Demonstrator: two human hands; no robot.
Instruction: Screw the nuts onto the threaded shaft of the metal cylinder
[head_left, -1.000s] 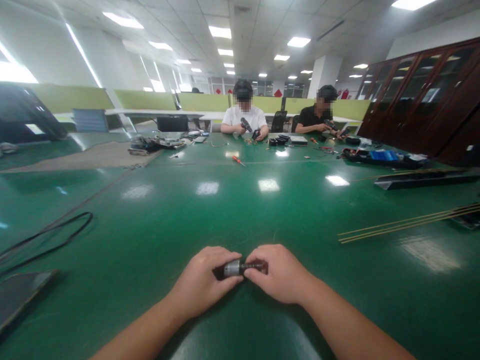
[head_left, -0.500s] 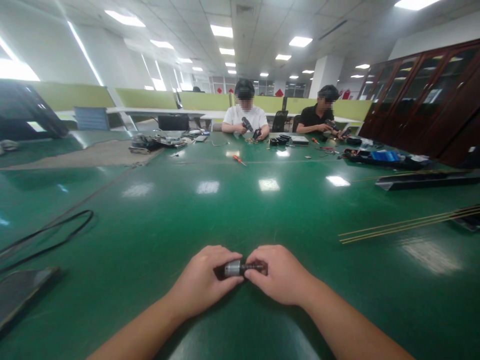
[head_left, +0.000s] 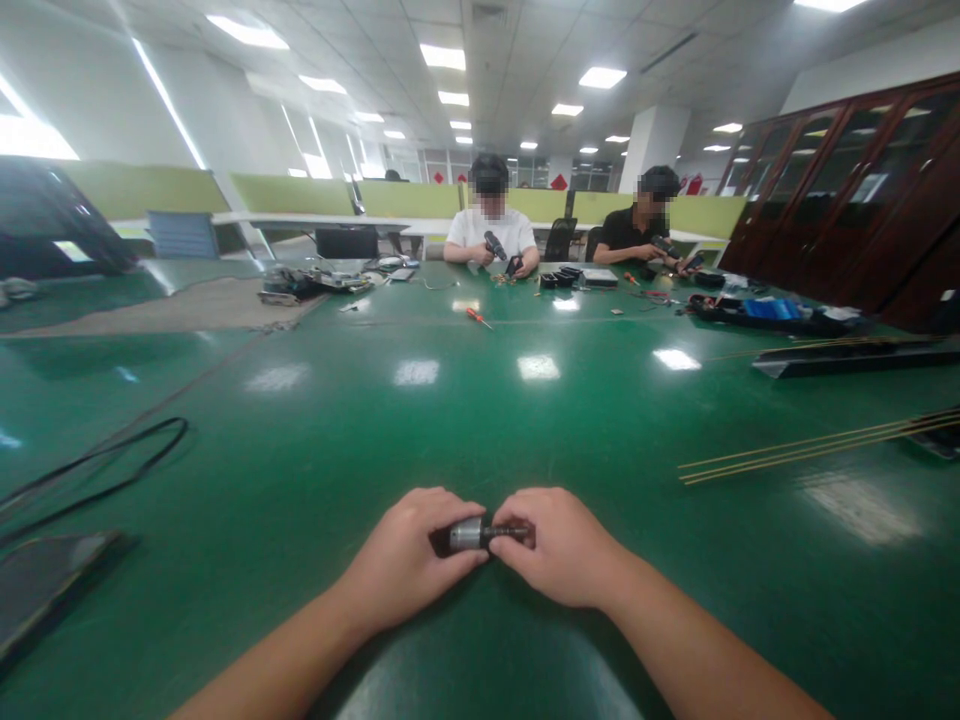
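Observation:
Low over the green table (head_left: 465, 430), both of my hands are on a small cylindrical part with a silver metal body (head_left: 466, 534) and a dark, narrower shaft (head_left: 510, 531). My left hand (head_left: 409, 550) is closed around the silver end, thumb below and fingers above. The shaft end sits in my right hand (head_left: 559, 545), pinched between thumb and fingers. The part lies roughly level, pointing left to right. My palms hide its two ends, so I cannot tell its exact kind.
An orange screwdriver (head_left: 478, 318) lies further up the table. Thin yellow rods (head_left: 787, 450) and a black channel (head_left: 847, 358) are at right. A black strap (head_left: 142, 440) and dark panel (head_left: 52, 585) are at left. Two people with power drills (head_left: 495, 246) sit opposite.
Almost nothing differs. Both hands keep the same grip on the cylindrical part, and the view has shifted very slightly.

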